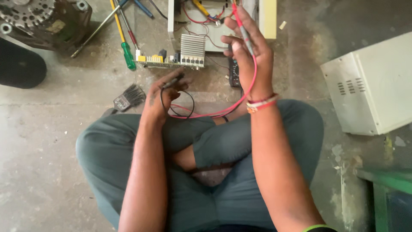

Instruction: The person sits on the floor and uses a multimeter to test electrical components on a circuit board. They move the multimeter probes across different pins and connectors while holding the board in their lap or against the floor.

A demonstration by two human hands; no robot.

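I sit cross-legged on a concrete floor. My left hand (162, 95) grips a black test probe (172, 81) with its tip pointing toward a circuit board (171, 60) that carries a finned metal heatsink (192, 46). My right hand (249, 51) is raised and holds a red test probe (241, 25) over an opened white device case (214, 25) full of wires. Red and black leads (206, 114) loop from both probes down across my knee. A small dark meter (234, 73) lies partly hidden behind my right hand.
A green-handled screwdriver (128, 56) and other long tools lie left of the board. A small brush (128, 98) rests by my left knee. A motor-like metal part (43, 21) sits far left. A white vented metal box (371, 86) stands at right.
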